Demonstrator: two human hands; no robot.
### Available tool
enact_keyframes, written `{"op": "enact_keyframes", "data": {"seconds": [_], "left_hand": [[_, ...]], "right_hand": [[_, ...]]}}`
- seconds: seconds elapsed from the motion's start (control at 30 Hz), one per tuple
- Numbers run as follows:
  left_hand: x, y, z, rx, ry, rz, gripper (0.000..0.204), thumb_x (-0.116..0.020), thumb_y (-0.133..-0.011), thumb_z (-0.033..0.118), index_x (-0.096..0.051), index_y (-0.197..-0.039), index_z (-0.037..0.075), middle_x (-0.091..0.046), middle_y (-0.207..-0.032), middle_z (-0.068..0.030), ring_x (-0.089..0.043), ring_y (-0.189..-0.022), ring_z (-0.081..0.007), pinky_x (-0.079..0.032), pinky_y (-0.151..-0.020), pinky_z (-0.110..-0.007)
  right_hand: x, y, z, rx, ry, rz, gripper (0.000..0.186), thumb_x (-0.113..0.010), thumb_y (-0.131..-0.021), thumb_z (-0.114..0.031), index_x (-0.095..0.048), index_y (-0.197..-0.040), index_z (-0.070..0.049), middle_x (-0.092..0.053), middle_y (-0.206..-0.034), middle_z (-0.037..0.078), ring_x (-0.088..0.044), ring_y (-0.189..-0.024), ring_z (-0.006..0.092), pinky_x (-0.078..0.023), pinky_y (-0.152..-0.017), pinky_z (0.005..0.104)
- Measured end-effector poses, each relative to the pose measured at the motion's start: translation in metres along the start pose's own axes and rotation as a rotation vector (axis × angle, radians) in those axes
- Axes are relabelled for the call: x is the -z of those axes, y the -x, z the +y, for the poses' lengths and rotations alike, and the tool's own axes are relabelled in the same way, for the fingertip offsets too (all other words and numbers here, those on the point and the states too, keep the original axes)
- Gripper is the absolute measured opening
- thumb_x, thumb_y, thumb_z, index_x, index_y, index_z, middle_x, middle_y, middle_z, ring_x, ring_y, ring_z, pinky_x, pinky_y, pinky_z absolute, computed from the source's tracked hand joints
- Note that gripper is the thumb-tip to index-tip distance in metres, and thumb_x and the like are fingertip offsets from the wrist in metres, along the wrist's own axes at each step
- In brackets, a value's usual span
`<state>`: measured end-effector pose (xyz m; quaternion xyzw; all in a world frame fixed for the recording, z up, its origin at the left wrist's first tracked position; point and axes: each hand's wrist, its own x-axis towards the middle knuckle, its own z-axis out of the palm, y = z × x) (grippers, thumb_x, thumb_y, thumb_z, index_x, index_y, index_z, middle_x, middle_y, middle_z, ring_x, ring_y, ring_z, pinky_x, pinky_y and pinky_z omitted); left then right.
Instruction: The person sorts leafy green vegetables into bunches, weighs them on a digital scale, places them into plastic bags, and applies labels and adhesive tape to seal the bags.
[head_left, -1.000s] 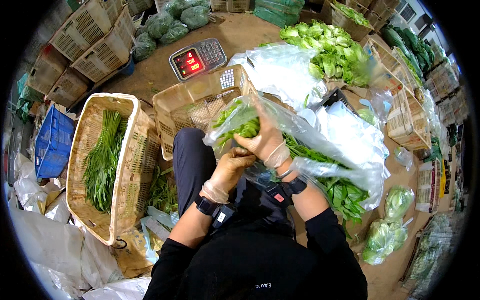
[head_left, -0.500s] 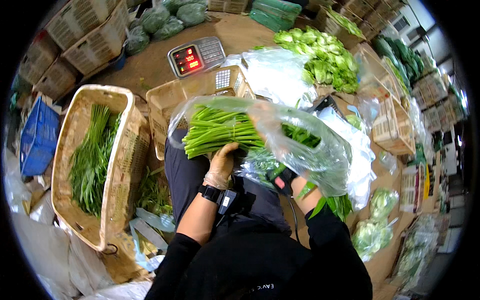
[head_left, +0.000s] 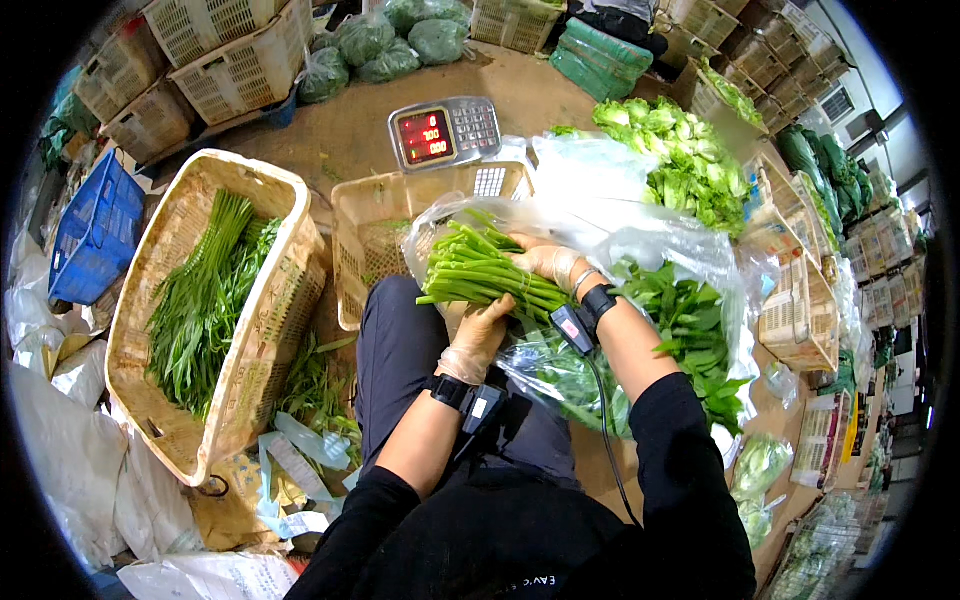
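A bunch of water spinach [head_left: 462, 268] lies crosswise above my lap, its thick cut stems pointing left and its leaves [head_left: 685, 315] spreading right. My left hand [head_left: 478, 335], in a thin clear glove, is closed around the underside of the stems. My right hand [head_left: 550, 262], gloved too, grips the same stems from above. A clear plastic bag [head_left: 535, 365] surrounds the bunch from below and behind; whether all the leaves are inside it I cannot tell. Both wrists carry black straps with small devices.
On my left stands a crate [head_left: 290, 265] of more greens, near a blue basket [head_left: 98, 230]. Ahead are a low crate [head_left: 365, 210] and a digital scale [head_left: 445, 135]. Lettuce [head_left: 680, 160] is heaped at the far right, with bagged vegetables [head_left: 760, 465] nearer on the floor.
My right hand has come out from under the bag's plastic and now grips the stems from above. The bag has dropped back off my right forearm, exposing more leaves. The view has shifted slightly.
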<state>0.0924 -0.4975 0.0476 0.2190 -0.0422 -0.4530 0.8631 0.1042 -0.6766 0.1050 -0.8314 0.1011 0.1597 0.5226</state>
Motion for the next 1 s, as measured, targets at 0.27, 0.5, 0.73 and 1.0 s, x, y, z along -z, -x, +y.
{"op": "enact_keyframes", "data": {"seconds": [0.27,0.5,0.73,1.0], "left_hand": [[-0.014,-0.01,-0.006,0.033,-0.26,-0.125,0.057,-0.074,-0.072,0.022,-0.048,-0.118,0.0,-0.055,-0.111,-0.0081,-0.05,-0.103,-0.0214,-0.04,-0.09,-0.034],[0.008,-0.005,-0.012,0.034,-0.317,-0.263,0.041,-0.066,-0.079,0.01,-0.05,-0.116,0.002,-0.055,-0.112,-0.0062,-0.052,-0.101,-0.0197,-0.043,-0.086,-0.032],[-0.099,0.003,0.085,0.183,0.111,-0.453,0.037,-0.052,-0.088,0.02,-0.047,-0.121,0.002,-0.053,-0.117,-0.015,-0.055,-0.103,-0.0229,-0.047,-0.09,-0.037],[-0.097,0.001,0.124,-0.175,-0.449,-0.742,0.09,-0.073,-0.069,0.044,-0.027,-0.136,0.006,-0.035,-0.138,-0.0072,-0.037,-0.123,-0.0225,-0.033,-0.102,-0.038]], "right_hand": [[0.041,0.003,0.053,-0.265,-0.004,-0.068,0.054,-0.06,-0.083,-0.029,-0.043,-0.128,-0.006,-0.053,-0.118,0.009,-0.046,-0.108,0.0186,-0.036,-0.092,0.0287],[0.02,0.059,0.001,-0.032,0.071,0.013,0.035,-0.056,-0.087,-0.024,-0.053,-0.117,-0.005,-0.06,-0.102,0.007,-0.052,-0.091,0.0149,-0.044,-0.077,0.0285],[0.018,0.15,-0.14,0.546,0.743,0.496,0.037,-0.049,-0.088,-0.019,-0.046,-0.124,-0.009,-0.047,-0.124,0.02,-0.055,-0.099,0.0263,-0.048,-0.08,0.0357],[-0.02,0.091,-0.087,0.489,-0.36,0.318,0.076,-0.063,-0.081,-0.032,-0.017,-0.14,-0.016,-0.022,-0.142,0.021,-0.047,-0.114,0.0359,-0.035,-0.099,0.0414]]}}
